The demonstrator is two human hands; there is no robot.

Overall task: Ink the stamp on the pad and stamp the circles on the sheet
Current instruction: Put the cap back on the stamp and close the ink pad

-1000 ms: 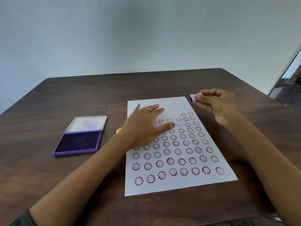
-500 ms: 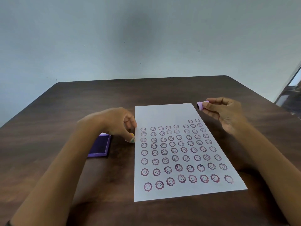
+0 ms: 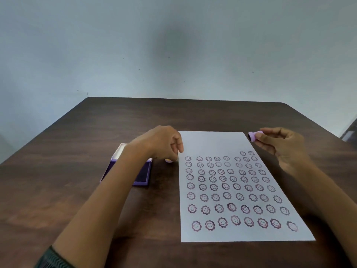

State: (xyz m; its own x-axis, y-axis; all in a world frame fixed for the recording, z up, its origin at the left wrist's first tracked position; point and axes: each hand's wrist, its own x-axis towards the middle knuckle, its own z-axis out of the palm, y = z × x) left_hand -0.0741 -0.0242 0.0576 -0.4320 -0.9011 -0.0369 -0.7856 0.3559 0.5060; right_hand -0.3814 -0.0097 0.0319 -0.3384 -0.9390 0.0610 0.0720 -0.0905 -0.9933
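Observation:
A white sheet (image 3: 212, 142) lies on the dark wooden table (image 3: 193, 113), covered with rows of purple smiley-flower stamps except for a bare strip at its far end. My right hand (image 3: 280, 147) hovers above the sheet's far right corner, pinching a small purple stamp (image 3: 253, 136) with its dark inked face turned left. My left hand (image 3: 164, 144) is just off the sheet's left edge, fingers curled down onto a small yellow piece (image 3: 169, 160) on the table. The open purple ink pad (image 3: 143, 176) sits left of the sheet, partly hidden by my left forearm.
The ink pad's white lid (image 3: 118, 151) is folded back towards the far side. A pale blue wall rises behind the table's far edge. Something dark (image 3: 349, 132) shows past the table's right edge.
My left hand has left the sheet and moved left to its edge, closing down on the small yellow piece. My right hand has kept the stamp raised at nearly the same spot.

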